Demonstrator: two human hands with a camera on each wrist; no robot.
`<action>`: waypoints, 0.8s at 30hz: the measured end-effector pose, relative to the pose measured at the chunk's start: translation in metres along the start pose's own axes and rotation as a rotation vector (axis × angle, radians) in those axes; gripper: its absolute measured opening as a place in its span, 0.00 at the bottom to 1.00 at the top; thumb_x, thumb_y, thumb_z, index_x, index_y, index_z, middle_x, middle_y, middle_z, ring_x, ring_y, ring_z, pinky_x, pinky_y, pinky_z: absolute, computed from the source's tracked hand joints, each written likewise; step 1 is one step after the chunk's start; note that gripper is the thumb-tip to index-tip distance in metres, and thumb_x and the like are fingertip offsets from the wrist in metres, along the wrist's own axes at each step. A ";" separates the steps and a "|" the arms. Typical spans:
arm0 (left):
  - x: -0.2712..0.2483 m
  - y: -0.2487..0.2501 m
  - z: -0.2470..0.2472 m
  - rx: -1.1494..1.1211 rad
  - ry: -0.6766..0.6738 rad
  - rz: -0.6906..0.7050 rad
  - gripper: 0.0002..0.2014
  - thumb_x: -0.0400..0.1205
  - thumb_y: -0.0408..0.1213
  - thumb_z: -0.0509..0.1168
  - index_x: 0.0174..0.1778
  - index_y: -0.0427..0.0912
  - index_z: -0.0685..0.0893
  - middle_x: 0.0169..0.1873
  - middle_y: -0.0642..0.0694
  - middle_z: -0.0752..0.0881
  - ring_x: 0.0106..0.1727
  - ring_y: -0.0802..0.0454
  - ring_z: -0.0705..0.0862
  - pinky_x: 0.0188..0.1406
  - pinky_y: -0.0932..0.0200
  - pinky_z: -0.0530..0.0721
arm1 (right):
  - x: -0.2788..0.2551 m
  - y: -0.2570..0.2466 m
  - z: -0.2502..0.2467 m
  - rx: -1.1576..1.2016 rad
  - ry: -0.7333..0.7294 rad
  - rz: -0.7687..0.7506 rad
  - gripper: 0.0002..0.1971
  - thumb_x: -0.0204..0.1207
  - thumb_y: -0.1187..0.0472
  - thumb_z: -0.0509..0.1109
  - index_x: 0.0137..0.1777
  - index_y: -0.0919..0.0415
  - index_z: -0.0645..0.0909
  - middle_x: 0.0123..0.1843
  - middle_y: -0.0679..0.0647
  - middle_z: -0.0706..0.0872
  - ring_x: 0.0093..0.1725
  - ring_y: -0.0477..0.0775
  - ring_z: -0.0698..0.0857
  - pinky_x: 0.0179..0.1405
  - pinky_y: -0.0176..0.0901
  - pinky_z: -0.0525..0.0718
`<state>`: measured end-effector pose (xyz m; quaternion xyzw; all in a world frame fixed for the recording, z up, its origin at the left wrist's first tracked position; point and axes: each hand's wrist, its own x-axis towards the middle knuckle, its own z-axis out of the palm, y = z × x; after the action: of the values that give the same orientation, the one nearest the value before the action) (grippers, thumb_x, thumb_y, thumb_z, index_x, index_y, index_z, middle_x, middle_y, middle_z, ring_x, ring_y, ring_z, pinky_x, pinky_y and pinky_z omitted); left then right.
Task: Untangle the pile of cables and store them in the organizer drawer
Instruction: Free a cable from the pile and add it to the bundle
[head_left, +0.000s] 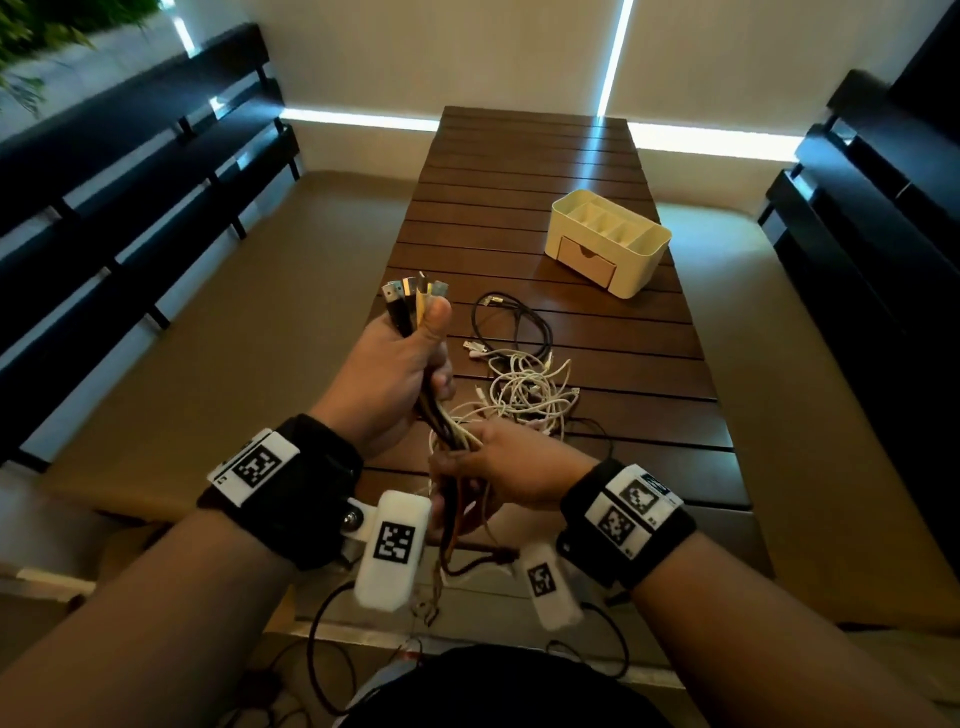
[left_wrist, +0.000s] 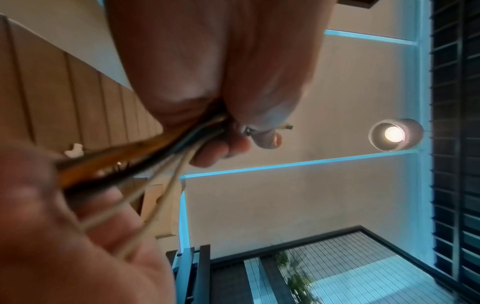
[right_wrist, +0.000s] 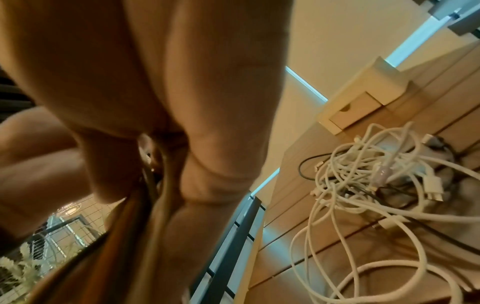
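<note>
- Head view shows our left hand (head_left: 387, 371) at the centre of the frame, fist closed round a bundle of cables (head_left: 415, 312) with the thumb pressed along it; the USB plugs (head_left: 413, 290) fan out above the fist, pointing up and away from us
- Our right hand (head_left: 506, 470) sits just below and to the right of the left, its fingers curled round the same bundle lower down, where the strands hang on toward the bottom of the frame
- So the bundle's long axis runs near vertical in the picture, from plugs at the top through both fists to loose tails at the bottom; we judge the coming move to be a slide of the right hand down along that axis to comb the strands straight
- Left wrist view confirms the grip: fingers (left_wrist: 221, 148) wrapped tight on orange, dark and pale strands
- Right wrist view shows strands passing between the closed fingers (right_wrist: 215, 181)
- On the tabletop (head_left: 649, 364), the remaining tangle of white cables (head_left: 524, 389) lies right of centre, just beyond the right hand, with a black cable (head_left: 511, 322) looped above it
- The organizer (head_left: 610, 241) stands upper right, well apart from both hands, its drawer (head_left: 587, 262) shut and facing us; the right hand is the nearer one to it
</note>
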<state>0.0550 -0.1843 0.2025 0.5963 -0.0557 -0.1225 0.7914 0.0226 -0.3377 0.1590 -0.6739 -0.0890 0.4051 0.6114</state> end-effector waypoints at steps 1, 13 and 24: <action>0.000 -0.004 -0.002 -0.014 0.011 -0.014 0.15 0.81 0.52 0.64 0.45 0.44 0.71 0.27 0.51 0.68 0.25 0.56 0.72 0.28 0.61 0.77 | -0.001 0.004 -0.006 0.020 -0.024 0.021 0.05 0.88 0.61 0.63 0.56 0.63 0.76 0.45 0.60 0.90 0.51 0.67 0.89 0.53 0.65 0.88; 0.013 -0.045 -0.049 0.069 0.247 -0.159 0.12 0.87 0.45 0.63 0.41 0.45 0.70 0.23 0.52 0.63 0.20 0.57 0.61 0.18 0.63 0.65 | 0.047 -0.003 -0.099 -0.313 0.637 -0.174 0.14 0.75 0.67 0.74 0.51 0.45 0.86 0.54 0.51 0.89 0.53 0.50 0.89 0.53 0.49 0.89; 0.024 -0.052 -0.082 0.107 0.213 -0.210 0.13 0.89 0.42 0.62 0.39 0.45 0.70 0.23 0.51 0.63 0.22 0.54 0.59 0.22 0.59 0.60 | 0.185 0.022 -0.148 -0.786 0.725 0.102 0.05 0.79 0.57 0.73 0.49 0.47 0.90 0.59 0.53 0.90 0.59 0.55 0.85 0.64 0.48 0.83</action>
<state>0.0905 -0.1274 0.1283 0.6497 0.0848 -0.1374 0.7429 0.2329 -0.3398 0.0474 -0.9521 0.0156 0.1118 0.2843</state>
